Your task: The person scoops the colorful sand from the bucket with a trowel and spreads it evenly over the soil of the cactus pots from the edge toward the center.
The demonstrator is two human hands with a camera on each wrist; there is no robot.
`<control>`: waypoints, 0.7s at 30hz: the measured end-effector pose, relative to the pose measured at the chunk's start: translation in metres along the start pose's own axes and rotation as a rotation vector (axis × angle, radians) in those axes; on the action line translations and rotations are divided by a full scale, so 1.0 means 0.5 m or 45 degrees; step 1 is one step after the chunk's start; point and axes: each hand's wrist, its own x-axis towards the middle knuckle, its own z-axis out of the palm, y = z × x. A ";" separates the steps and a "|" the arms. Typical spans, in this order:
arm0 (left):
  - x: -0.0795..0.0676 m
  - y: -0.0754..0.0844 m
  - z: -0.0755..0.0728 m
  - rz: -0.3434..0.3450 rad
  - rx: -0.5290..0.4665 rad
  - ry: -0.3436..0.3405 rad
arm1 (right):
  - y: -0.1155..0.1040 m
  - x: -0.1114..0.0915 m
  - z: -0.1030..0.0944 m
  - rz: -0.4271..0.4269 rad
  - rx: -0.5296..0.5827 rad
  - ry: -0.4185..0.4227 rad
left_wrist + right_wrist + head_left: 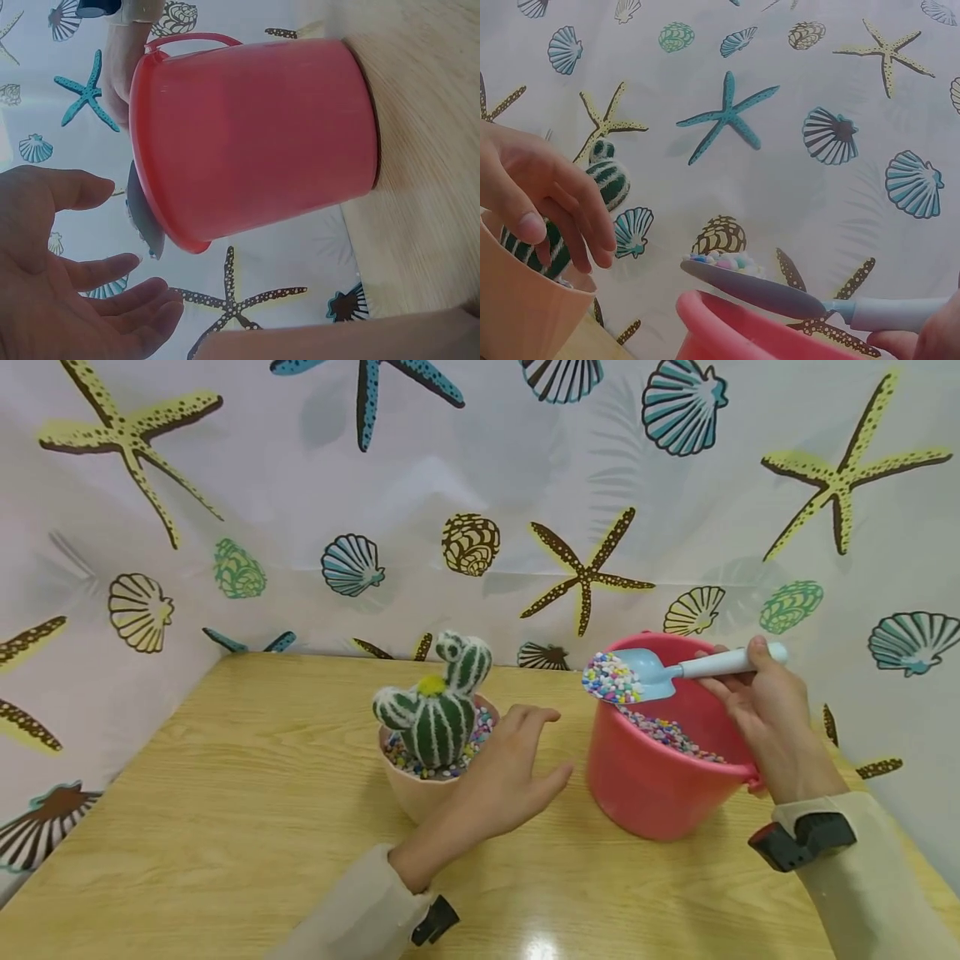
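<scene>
My right hand (768, 714) grips the pale blue handle of a small garden trowel (656, 672). Its blade carries a heap of multicoloured pebbles (611, 678) and is held over the left rim of a pink bucket (645, 793). More pebbles (671, 733) lie inside the bucket. In the right wrist view the trowel blade (757, 291) lies nearly level, just above the bucket rim. My left hand (502, 772), fingers relaxed and holding nothing, is between the bucket and a potted knitted cactus (438, 727). The hand overlaps the right side of the peach pot (408, 789), which has coloured pebbles around the cactus.
A light wooden table (187, 827) bears the pot and the bucket. Behind it hangs a white cloth (420, 493) printed with starfish and shells. The bucket's handle (199, 37) shows at its rim in the left wrist view.
</scene>
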 end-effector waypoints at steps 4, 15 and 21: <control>-0.014 -0.005 -0.012 0.003 0.015 0.028 | 0.005 0.000 0.009 0.018 0.009 -0.007; -0.050 -0.023 -0.033 -0.012 0.033 0.078 | 0.021 -0.006 0.029 0.053 -0.013 -0.068; -0.064 -0.031 -0.045 -0.006 0.078 0.115 | 0.030 -0.012 0.038 0.064 -0.020 -0.097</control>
